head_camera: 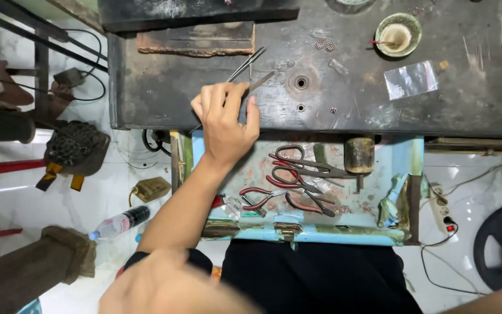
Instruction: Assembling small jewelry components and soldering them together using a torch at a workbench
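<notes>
Blurred and close under the camera, a bent knee or forearm fills the lower left, and I cannot make out more of it than its skin tone; the right arm only grazes the bottom right corner, so of the two hands I cannot tell what the right one is doing, as it lies out of view. Reaching up from there, the left hand [225, 119] rests at the near edge of the dark, scarred table [379, 99], its fingers narrowed to a pinch around the handle of a slim metal file [261, 81] whose tip points up and right toward a small round hole [301, 82] in the top. Just beside it lie steel tweezers [246, 64], touching or nearly touching the fingers. To my eye a good grip here calls for holding the tool low and steady, the wrist braced on the table edge, so it does not knock the tweezers. Below the edge, a pale blue drawer [321, 235] stands open, holding scissors [303, 166], red-handled pliers [262, 197] and a stubby wooden mallet head [359, 154]. Farther back sit a small green bowl [398, 34], a clear plastic bag [411, 79] and a rusty flat block [196, 39]. Around the table, the white tiled floor [7, 197] carries a plastic bottle [118, 222], cables and a power strip [441, 212].
</notes>
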